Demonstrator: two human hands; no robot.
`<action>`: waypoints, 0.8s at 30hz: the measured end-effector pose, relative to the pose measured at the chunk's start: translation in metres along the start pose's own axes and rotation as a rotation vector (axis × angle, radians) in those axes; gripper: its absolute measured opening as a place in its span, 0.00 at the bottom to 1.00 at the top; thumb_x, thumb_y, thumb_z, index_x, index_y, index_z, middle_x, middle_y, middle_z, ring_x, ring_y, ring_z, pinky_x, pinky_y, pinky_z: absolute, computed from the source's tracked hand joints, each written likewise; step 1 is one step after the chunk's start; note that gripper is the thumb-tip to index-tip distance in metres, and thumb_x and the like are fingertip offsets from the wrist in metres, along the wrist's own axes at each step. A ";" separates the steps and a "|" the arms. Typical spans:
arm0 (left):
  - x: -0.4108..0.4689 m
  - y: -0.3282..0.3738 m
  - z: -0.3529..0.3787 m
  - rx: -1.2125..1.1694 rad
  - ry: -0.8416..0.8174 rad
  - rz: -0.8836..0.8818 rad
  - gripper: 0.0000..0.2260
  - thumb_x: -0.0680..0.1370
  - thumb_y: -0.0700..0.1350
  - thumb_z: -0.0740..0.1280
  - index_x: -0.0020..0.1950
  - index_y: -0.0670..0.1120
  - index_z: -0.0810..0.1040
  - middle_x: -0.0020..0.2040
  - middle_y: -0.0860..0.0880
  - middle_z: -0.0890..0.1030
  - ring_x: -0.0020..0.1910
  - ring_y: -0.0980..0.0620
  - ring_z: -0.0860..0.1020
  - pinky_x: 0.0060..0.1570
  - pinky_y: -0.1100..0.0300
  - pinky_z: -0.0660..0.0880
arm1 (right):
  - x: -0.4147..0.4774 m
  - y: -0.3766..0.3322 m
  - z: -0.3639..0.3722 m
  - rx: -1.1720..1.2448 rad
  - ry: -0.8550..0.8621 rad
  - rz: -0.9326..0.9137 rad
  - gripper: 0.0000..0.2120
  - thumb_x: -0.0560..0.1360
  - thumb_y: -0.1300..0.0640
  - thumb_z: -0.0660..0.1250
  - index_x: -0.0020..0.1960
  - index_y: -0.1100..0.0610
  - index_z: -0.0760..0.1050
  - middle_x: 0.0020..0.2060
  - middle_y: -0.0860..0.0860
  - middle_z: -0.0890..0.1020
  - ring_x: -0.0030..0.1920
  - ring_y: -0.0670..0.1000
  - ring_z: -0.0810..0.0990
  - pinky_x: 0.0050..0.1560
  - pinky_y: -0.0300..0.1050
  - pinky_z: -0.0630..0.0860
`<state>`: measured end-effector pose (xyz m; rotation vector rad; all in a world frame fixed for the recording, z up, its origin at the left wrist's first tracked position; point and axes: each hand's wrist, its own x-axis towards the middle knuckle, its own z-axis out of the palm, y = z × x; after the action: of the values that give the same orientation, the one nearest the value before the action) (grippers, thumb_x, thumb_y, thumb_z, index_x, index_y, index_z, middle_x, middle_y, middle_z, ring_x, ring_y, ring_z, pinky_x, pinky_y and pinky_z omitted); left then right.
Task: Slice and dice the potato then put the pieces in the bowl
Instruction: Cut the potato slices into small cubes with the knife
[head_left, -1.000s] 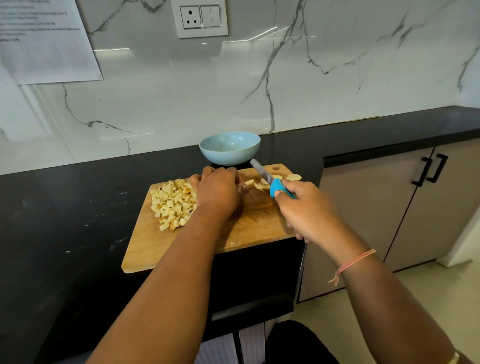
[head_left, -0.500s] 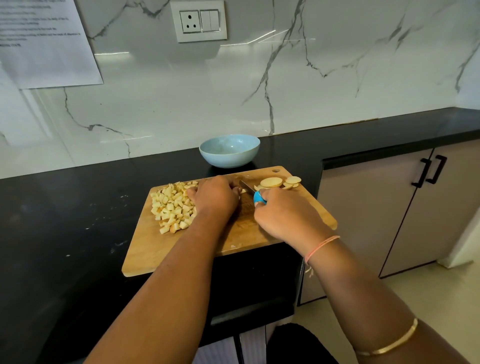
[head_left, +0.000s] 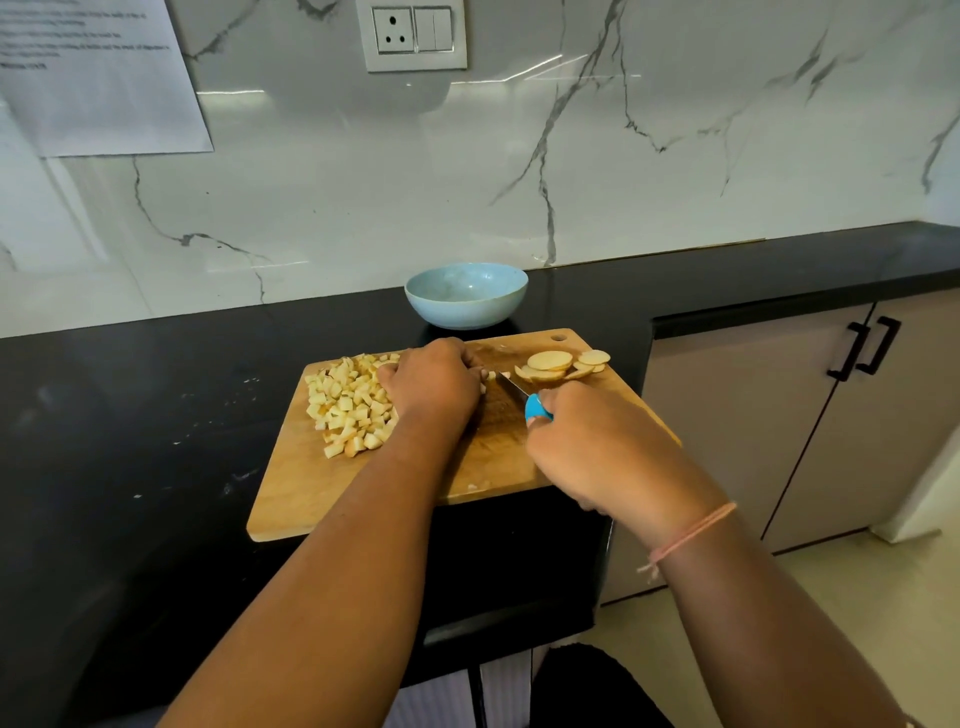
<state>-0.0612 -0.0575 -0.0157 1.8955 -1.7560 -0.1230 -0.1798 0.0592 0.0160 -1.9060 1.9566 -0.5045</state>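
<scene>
A wooden cutting board (head_left: 311, 499) lies on the black counter. A heap of diced potato (head_left: 348, 402) covers its left part, and several round potato slices (head_left: 553, 364) lie at its far right. My left hand (head_left: 434, 382) rests curled over potato pieces at the board's middle; the pieces under it are mostly hidden. My right hand (head_left: 597, 452) grips a knife by its blue handle (head_left: 536, 409), the blade (head_left: 511, 385) pointing toward my left fingers. A light blue bowl (head_left: 466, 296), with nothing in it, stands just behind the board.
The black counter (head_left: 130, 415) ends at a step on the right, with beige cabinet doors (head_left: 831, 415) below. A marble wall with a socket plate (head_left: 413, 36) and a taped paper sheet (head_left: 98, 78) stands behind. The board overhangs the counter's front edge.
My right hand has drawn the knife left and down from the slices to the board's middle beside my left hand. My left hand has stayed over the pieces.
</scene>
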 end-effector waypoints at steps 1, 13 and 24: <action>0.000 0.000 -0.001 -0.007 0.003 -0.002 0.05 0.79 0.49 0.64 0.48 0.53 0.79 0.45 0.53 0.82 0.54 0.51 0.76 0.57 0.51 0.61 | 0.000 -0.001 -0.002 0.005 0.008 -0.005 0.15 0.79 0.53 0.57 0.64 0.53 0.71 0.40 0.49 0.75 0.41 0.51 0.77 0.48 0.50 0.79; -0.006 0.001 -0.006 -0.025 0.006 -0.040 0.10 0.77 0.41 0.61 0.50 0.53 0.80 0.48 0.53 0.81 0.55 0.50 0.75 0.60 0.49 0.61 | 0.005 -0.009 0.006 0.036 -0.044 0.040 0.17 0.80 0.52 0.56 0.68 0.53 0.68 0.37 0.48 0.71 0.44 0.52 0.78 0.52 0.50 0.79; -0.006 0.001 -0.009 0.014 -0.022 -0.051 0.08 0.79 0.45 0.63 0.56 0.52 0.78 0.52 0.50 0.80 0.59 0.48 0.73 0.63 0.46 0.61 | 0.013 -0.019 0.004 0.041 0.021 -0.011 0.19 0.80 0.51 0.56 0.69 0.53 0.68 0.49 0.51 0.77 0.47 0.53 0.79 0.51 0.49 0.79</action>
<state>-0.0591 -0.0484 -0.0094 1.9561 -1.7277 -0.1512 -0.1618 0.0454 0.0220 -1.8940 1.9350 -0.5661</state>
